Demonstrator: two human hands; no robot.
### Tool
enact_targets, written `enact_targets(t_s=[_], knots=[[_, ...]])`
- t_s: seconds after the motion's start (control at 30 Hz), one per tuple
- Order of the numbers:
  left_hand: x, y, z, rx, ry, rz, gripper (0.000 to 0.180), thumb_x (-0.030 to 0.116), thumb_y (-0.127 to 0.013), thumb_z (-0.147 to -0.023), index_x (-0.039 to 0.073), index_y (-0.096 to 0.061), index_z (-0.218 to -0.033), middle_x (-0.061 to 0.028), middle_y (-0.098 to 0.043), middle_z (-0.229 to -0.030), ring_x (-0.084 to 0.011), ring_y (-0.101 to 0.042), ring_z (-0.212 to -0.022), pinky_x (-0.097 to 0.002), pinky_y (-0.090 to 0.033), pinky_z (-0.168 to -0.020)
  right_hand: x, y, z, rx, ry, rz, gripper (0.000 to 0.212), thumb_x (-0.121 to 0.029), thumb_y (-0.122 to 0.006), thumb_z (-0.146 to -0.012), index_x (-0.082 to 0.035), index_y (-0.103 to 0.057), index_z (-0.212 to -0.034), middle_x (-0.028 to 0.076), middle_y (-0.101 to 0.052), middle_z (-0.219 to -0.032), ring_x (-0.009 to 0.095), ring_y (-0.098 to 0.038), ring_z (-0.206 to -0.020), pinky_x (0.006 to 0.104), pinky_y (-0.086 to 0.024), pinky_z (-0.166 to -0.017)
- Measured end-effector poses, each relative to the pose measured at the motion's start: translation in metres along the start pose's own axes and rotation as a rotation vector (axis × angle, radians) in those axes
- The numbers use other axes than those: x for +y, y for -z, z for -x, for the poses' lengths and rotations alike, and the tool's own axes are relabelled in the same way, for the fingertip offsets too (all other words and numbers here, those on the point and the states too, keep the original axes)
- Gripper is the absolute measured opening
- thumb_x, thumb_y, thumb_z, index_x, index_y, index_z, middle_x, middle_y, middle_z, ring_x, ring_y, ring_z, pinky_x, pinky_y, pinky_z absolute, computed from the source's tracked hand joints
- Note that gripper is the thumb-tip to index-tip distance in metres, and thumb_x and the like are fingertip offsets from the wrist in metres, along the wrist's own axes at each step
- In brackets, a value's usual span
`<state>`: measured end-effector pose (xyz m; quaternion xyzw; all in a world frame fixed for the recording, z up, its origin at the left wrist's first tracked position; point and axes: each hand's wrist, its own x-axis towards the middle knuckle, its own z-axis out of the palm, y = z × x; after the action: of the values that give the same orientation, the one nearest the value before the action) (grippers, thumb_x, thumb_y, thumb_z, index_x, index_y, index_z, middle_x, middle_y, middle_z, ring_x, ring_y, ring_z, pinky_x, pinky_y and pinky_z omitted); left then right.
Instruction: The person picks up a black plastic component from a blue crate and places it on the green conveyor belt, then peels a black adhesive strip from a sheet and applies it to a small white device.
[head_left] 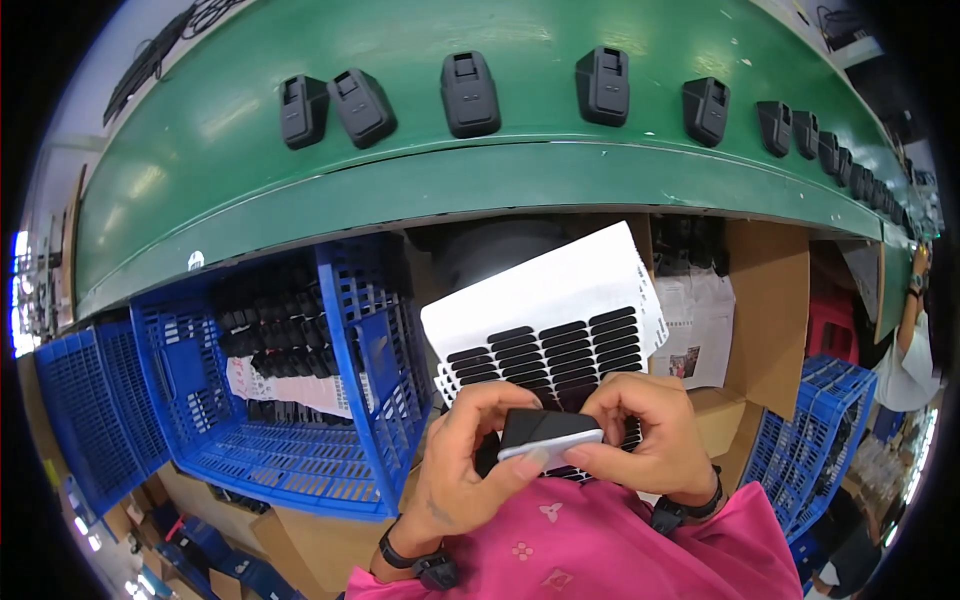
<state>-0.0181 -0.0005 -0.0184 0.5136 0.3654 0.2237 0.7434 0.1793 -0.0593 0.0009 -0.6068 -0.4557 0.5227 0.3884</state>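
Both hands hold a small black device (528, 425) with a pale grey edge strip, close in front of my body. My left hand (462, 462) grips its left end, thumb along the pale strip. My right hand (652, 440) pinches the right end between thumb and fingers. Whether a sticker is between the fingertips is hidden. Just beyond the hands, a white sheet (535, 290) carries rows of black rounded labels (567, 352); its near part passes beneath the hands. Both wrists wear black bands.
Black charger-like docks (470, 95) stand in a row along the green bench (400, 35). A blue crate (355, 385) at left holds black parts (280, 315) and paper. An open cardboard box (765, 310) and another blue crate (805, 430) stand right. Another person (905, 365) is at far right.
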Motion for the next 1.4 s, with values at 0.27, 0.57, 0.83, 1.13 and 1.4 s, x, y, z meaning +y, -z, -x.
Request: enact_targets(t_s=[0.27, 0.57, 0.83, 1.13, 1.4], knots=[[-0.016, 0.029, -0.004, 0.448, -0.226, -0.007, 0.061, 0.048, -0.037, -0.095, -0.007, -0.057, -0.112, -0.0173, -0.059, -0.106, -0.0214, -0.058, -0.101, -0.0301, -0.047, -0.083, 0.007, -0.04, -0.036, 0.462, 0.369, 0.472, 0.032, -0.004, -0.073, -0.072, 0.001, -0.064, -0.103, 0.006, -0.055, -0.08, 0.012, -0.049, -0.057, 0.0247, -0.039, -0.05], [-0.012, 0.042, -0.021, 0.153, -0.074, 0.057, 0.061, 0.05, -0.043, -0.094, -0.006, -0.055, -0.117, -0.0123, -0.06, -0.111, -0.016, -0.056, -0.101, -0.0256, -0.043, -0.087, 0.029, -0.042, -0.039, 0.549, 0.371, 0.693, 0.041, -0.003, -0.073, -0.071, 0.004, -0.06, -0.11, 0.011, -0.05, -0.096, 0.022, -0.049, -0.08, 0.0323, -0.042, -0.067], [-0.018, 0.042, -0.029, 0.156, -0.103, 0.0, 0.058, 0.046, -0.047, -0.094, -0.007, -0.055, -0.117, -0.0114, -0.06, -0.11, -0.0166, -0.057, -0.099, -0.0264, -0.045, -0.084, 0.032, -0.048, -0.047, 0.648, 0.27, 0.527, 0.021, -0.003, -0.072, -0.073, 0.003, -0.06, -0.09, 0.01, -0.054, -0.085, 0.019, -0.053, -0.068, 0.0281, -0.044, -0.06], [0.01, 0.035, -0.006, 0.338, -0.209, 0.494, 0.066, 0.031, -0.071, -0.077, -0.002, -0.039, -0.125, -0.0165, -0.053, -0.101, -0.0308, -0.065, -0.079, -0.0308, -0.056, -0.064, 0.023, -0.042, -0.032, 0.459, 0.232, 0.16, 0.01, 0.003, -0.064, -0.078, 0.001, -0.054, -0.082, 0.007, -0.053, -0.086, 0.014, -0.05, -0.076, 0.025, -0.042, -0.071], [0.011, 0.001, -0.01, 0.022, -0.063, 0.247, 0.043, 0.012, -0.06, -0.083, -0.003, -0.04, -0.118, -0.0143, -0.056, -0.102, -0.0245, -0.064, -0.083, -0.0344, -0.052, -0.074, -0.031, -0.005, -0.003, 0.105, -0.074, -0.695, 0.007, 0.003, -0.059, -0.083, 0.001, -0.053, -0.087, 0.001, -0.056, -0.077, 0.003, -0.05, -0.066, 0.0179, -0.039, -0.056]])
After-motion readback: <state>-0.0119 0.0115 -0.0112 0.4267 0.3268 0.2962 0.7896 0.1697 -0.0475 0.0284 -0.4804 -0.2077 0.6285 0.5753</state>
